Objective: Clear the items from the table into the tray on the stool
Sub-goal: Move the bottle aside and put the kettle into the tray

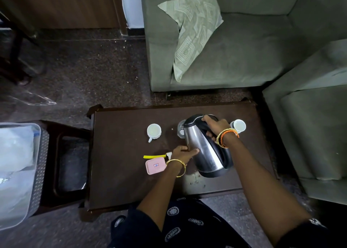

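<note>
Both hands on the tall stainless-steel electric kettle mid dark wooden bench: right hand wrapped round its black handle, left hand flat against its side. Kettle tilted. Risk: spill, or clipping clear glass just behind kettle. Grey perforated tray far left of kettle.

dark wooden table carries a kettle, two cups, glass, pink case.

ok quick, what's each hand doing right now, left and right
Left hand: open, fingers pressed flat against the side of the steel kettle, steadying it.
Right hand: closed around the kettle's black handle.
</note>
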Demonstrator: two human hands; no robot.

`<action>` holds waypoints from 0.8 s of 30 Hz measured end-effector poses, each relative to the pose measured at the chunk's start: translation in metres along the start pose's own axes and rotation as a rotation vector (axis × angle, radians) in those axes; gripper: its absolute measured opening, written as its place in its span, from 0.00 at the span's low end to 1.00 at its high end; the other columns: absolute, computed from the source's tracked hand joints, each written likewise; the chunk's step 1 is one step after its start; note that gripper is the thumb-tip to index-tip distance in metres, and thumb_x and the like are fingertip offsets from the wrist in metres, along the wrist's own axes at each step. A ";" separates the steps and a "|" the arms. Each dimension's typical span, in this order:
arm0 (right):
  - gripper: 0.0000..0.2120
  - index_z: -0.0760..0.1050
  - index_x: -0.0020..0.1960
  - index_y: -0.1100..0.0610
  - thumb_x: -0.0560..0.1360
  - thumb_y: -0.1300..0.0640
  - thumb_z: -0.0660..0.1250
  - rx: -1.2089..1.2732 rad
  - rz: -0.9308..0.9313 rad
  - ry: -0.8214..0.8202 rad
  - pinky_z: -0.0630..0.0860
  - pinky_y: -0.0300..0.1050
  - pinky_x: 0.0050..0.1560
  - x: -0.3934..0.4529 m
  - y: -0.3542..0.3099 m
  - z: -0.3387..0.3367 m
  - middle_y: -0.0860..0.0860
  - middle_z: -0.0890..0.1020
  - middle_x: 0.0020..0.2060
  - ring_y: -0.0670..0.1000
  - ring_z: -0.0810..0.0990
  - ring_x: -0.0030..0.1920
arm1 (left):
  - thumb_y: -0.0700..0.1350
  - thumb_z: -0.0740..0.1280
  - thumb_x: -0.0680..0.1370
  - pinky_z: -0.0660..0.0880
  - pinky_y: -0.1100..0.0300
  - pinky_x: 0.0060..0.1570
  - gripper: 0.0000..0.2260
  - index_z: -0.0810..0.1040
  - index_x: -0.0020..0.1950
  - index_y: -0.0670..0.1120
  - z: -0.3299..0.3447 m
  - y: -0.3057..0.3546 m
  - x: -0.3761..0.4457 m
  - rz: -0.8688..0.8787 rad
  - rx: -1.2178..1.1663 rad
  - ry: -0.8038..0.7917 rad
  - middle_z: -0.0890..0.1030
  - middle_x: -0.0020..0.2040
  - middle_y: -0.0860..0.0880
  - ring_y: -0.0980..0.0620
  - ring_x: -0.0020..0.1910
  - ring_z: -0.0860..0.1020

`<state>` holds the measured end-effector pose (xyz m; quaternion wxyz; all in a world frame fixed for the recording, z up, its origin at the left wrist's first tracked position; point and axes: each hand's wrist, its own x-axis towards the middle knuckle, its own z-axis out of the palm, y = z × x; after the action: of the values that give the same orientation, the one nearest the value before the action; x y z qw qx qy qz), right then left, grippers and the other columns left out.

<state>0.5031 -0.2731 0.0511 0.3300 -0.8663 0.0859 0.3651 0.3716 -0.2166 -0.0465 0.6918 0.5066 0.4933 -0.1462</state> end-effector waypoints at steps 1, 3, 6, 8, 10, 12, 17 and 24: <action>0.25 0.79 0.35 0.61 0.60 0.38 0.65 -0.016 0.002 -0.008 0.68 0.42 0.26 0.001 -0.002 0.000 0.56 0.78 0.22 0.54 0.70 0.20 | 0.48 0.76 0.67 0.77 0.50 0.47 0.22 0.74 0.56 0.42 0.002 -0.001 0.000 0.005 -0.001 0.009 0.79 0.46 0.43 0.50 0.42 0.74; 0.24 0.80 0.40 0.59 0.62 0.38 0.65 -0.038 -0.002 -0.024 0.69 0.41 0.27 0.001 -0.005 -0.001 0.55 0.78 0.22 0.53 0.70 0.20 | 0.49 0.77 0.66 0.77 0.50 0.54 0.26 0.74 0.58 0.39 0.006 -0.003 -0.002 0.019 0.008 0.036 0.81 0.51 0.42 0.49 0.44 0.76; 0.22 0.81 0.45 0.58 0.66 0.40 0.64 -0.060 -0.009 -0.028 0.69 0.40 0.26 0.000 -0.009 -0.002 0.55 0.78 0.23 0.52 0.70 0.19 | 0.52 0.78 0.64 0.78 0.49 0.56 0.30 0.75 0.60 0.39 0.011 -0.004 -0.007 0.014 -0.018 0.043 0.82 0.54 0.42 0.47 0.48 0.79; 0.22 0.80 0.47 0.59 0.67 0.40 0.63 -0.071 0.003 -0.039 0.68 0.38 0.25 0.002 -0.009 -0.003 0.56 0.77 0.24 0.52 0.69 0.18 | 0.55 0.78 0.62 0.78 0.49 0.57 0.32 0.75 0.59 0.41 0.016 -0.003 -0.009 -0.003 -0.032 0.062 0.82 0.53 0.43 0.45 0.52 0.80; 0.23 0.79 0.49 0.59 0.68 0.40 0.63 -0.083 0.003 -0.057 0.67 0.38 0.25 0.001 -0.010 -0.001 0.56 0.77 0.23 0.51 0.68 0.17 | 0.57 0.78 0.60 0.78 0.49 0.57 0.34 0.75 0.60 0.43 0.018 -0.005 -0.012 -0.012 -0.047 0.065 0.82 0.54 0.44 0.43 0.54 0.80; 0.23 0.79 0.48 0.60 0.68 0.40 0.63 -0.094 0.007 -0.067 0.68 0.38 0.24 -0.001 -0.010 0.001 0.55 0.76 0.23 0.51 0.68 0.16 | 0.60 0.78 0.56 0.79 0.47 0.56 0.36 0.76 0.58 0.44 0.021 -0.006 -0.013 -0.007 -0.059 0.060 0.82 0.54 0.44 0.42 0.54 0.80; 0.24 0.78 0.42 0.61 0.65 0.39 0.64 -0.128 0.043 -0.068 0.68 0.39 0.25 -0.004 -0.012 -0.002 0.55 0.77 0.23 0.51 0.69 0.17 | 0.56 0.80 0.58 0.80 0.47 0.54 0.24 0.78 0.45 0.44 0.022 -0.005 -0.016 -0.003 -0.072 0.037 0.82 0.48 0.44 0.42 0.51 0.81; 0.23 0.76 0.39 0.60 0.69 0.38 0.63 -0.212 0.067 -0.093 0.71 0.40 0.27 -0.008 -0.016 -0.014 0.55 0.78 0.26 0.52 0.71 0.21 | 0.67 0.76 0.44 0.81 0.49 0.52 0.41 0.79 0.49 0.43 0.030 -0.014 -0.011 -0.005 -0.046 0.016 0.84 0.48 0.42 0.44 0.49 0.83</action>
<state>0.5118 -0.2707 0.0719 0.2279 -0.8751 0.0603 0.4227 0.3726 -0.2510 -0.0447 0.6990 0.4905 0.5033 -0.1323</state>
